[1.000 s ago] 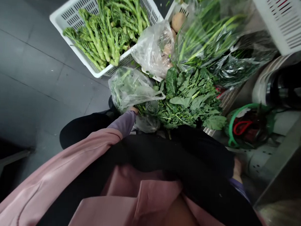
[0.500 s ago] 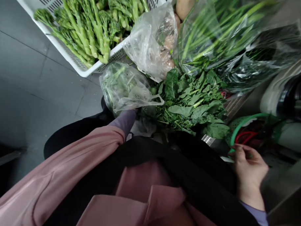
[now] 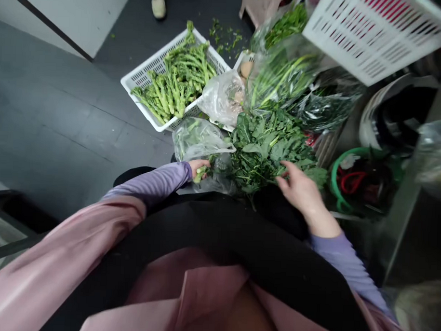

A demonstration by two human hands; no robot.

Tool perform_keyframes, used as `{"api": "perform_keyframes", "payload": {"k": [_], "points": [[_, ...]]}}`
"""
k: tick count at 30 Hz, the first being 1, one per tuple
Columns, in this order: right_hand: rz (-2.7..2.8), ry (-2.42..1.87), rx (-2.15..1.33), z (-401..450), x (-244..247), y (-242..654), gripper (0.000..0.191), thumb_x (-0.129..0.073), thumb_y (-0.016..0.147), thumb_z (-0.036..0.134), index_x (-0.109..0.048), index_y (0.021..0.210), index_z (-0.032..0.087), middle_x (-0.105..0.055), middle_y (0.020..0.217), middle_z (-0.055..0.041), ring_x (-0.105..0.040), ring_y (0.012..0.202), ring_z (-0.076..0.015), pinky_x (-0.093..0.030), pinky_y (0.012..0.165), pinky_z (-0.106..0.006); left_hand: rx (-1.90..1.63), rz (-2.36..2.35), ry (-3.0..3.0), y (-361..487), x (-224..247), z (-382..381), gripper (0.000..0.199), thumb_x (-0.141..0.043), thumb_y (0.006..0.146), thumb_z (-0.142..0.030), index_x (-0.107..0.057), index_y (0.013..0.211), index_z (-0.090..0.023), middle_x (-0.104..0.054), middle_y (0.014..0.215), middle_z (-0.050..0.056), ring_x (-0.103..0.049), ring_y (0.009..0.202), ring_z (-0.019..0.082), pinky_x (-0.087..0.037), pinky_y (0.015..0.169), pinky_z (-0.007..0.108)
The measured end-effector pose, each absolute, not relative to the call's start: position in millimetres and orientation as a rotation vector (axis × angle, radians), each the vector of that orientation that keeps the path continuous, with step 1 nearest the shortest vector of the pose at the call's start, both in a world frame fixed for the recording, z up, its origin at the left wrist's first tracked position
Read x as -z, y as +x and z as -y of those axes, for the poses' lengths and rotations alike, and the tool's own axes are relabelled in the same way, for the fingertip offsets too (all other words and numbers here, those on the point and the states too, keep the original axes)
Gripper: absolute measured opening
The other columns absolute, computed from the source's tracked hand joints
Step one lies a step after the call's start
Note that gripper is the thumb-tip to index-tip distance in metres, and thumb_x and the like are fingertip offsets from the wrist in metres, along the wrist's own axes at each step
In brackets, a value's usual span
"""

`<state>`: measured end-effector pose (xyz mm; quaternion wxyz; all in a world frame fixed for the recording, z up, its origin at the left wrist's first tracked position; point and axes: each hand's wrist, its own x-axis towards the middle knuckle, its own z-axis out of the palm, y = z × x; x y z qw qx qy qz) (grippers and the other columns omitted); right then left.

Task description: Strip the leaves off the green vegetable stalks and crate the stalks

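My left hand (image 3: 198, 166) is closed around a green broccolini stalk (image 3: 201, 174), whose pale cut end pokes out of the fingers. Right above that hand lies a clear plastic bag (image 3: 198, 138) with green vegetables inside. My right hand (image 3: 297, 185) is held out with thumb and fingers apart, at the lower right edge of a heap of leafy green trimmings (image 3: 266, 148). Nothing shows between its fingers. Beyond the bag, trimmed broccolini (image 3: 172, 89) fills part of a white slotted basket (image 3: 149, 120).
To the right stands a green-rimmed bucket (image 3: 335, 176) with dark and red contents. Bagged long green stems (image 3: 277, 78) and a clear bag with brown roundish things (image 3: 223, 95) lie behind the heap. A white basket (image 3: 377, 40) juts in at upper right. Someone's shoe (image 3: 158, 6) is at the top.
My right hand has moved left from the bucket's rim to the leafy heap. My left hand has come out from beneath the plastic bag with a broccolini stalk. The view has shifted wider.
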<state>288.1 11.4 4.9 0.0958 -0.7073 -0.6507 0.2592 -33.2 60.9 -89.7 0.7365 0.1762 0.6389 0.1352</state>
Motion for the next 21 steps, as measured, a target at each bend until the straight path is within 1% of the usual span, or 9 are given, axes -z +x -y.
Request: {"api": "perform_keyframes", "payload": {"k": [2,4,6,7,9,11,13,16,21], "points": [[1.907,-1.9,-1.05,-2,1,250,0.044,-0.07,0.068,0.031,-0.061,0.111,0.025,-0.067,0.083,-0.0044,-0.057,0.066,-0.0167,-0.043,0.06,-0.027,-0.141,-1.327,0.402,-32,61,-39,0.016,-0.067,0.067,-0.021,-0.052,0.069,-0.016,-0.048,0.047,0.001,-0.046,0.037,0.013,-0.035,0.033,0.023],[1.743,-1.801,-1.361,6,7,213,0.044,-0.075,0.064,0.036,-0.062,0.104,0.023,-0.064,0.071,-0.0015,-0.054,0.057,-0.0143,-0.04,0.052,-0.025,-0.101,-1.305,0.555,-23,34,-18,0.023,-0.069,0.066,-0.025,-0.052,0.078,-0.016,-0.052,0.053,0.0,-0.05,0.043,0.014,-0.039,0.038,0.024],[1.487,-1.716,-1.626,9,10,184,0.043,-0.075,0.064,0.041,-0.061,0.099,0.02,-0.061,0.062,0.0007,-0.05,0.047,-0.0117,-0.037,0.044,-0.023,-0.176,-1.39,0.881,-7,13,-2,0.037,-0.073,0.062,-0.025,-0.05,0.09,-0.016,-0.057,0.064,0.0,-0.056,0.055,0.014,-0.046,0.049,0.025],[1.355,-1.666,-1.693,9,9,173,0.04,-0.073,0.066,0.043,-0.061,0.095,0.019,-0.059,0.059,0.0011,-0.049,0.044,-0.0108,-0.036,0.041,-0.023,-0.228,-1.45,1.072,1,5,4,0.045,-0.075,0.059,-0.024,-0.05,0.096,-0.016,-0.059,0.071,0.002,-0.059,0.063,0.016,-0.049,0.058,0.027],[1.114,-1.584,-1.644,4,5,162,0.034,-0.067,0.071,0.048,-0.06,0.083,0.017,-0.056,0.053,0.0018,-0.047,0.04,-0.0097,-0.035,0.036,-0.022,-0.325,-1.524,1.4,17,-6,10,0.061,-0.076,0.057,-0.023,-0.046,0.11,-0.014,-0.062,0.089,0.007,-0.062,0.082,0.021,-0.05,0.075,0.032],[0.928,-1.519,-1.451,-4,-1,161,0.034,-0.063,0.073,0.049,-0.056,0.074,0.016,-0.052,0.047,0.0032,-0.044,0.036,-0.0085,-0.033,0.034,-0.021,-0.428,-1.5,1.577,27,-9,8,0.076,-0.075,0.059,-0.025,-0.039,0.125,-0.012,-0.059,0.108,0.014,-0.059,0.1,0.026,-0.046,0.088,0.037],[0.822,-1.423,-1.279,-13,-8,166,0.033,-0.063,0.073,0.048,-0.055,0.076,0.016,-0.053,0.049,0.0041,-0.042,0.034,-0.0072,-0.032,0.032,-0.02,-0.545,-1.421,1.606,31,-8,0,0.092,-0.075,0.06,-0.027,-0.026,0.136,-0.011,-0.053,0.122,0.017,-0.053,0.113,0.028,-0.041,0.097,0.039],[0.826,-1.295,-1.133,-25,-17,173,0.034,-0.064,0.072,0.047,-0.056,0.084,0.016,-0.056,0.056,0.0046,-0.042,0.036,-0.006,-0.033,0.032,-0.019,-0.664,-1.316,1.517,31,-3,-14,0.107,-0.076,0.06,-0.032,-0.011,0.143,-0.011,-0.048,0.13,0.019,-0.048,0.121,0.027,-0.036,0.102,0.039],[0.781,-1.313,-0.985,-39,-25,173,0.031,-0.061,0.075,0.046,-0.051,0.073,0.017,-0.05,0.048,0.0061,-0.047,0.04,-0.0071,-0.038,0.037,-0.018,-0.723,-1.452,1.618,34,-2,-24,0.104,-0.069,0.07,-0.041,-0.006,0.147,-0.013,-0.043,0.135,0.022,-0.048,0.12,0.031,-0.037,0.1,0.042]]}}
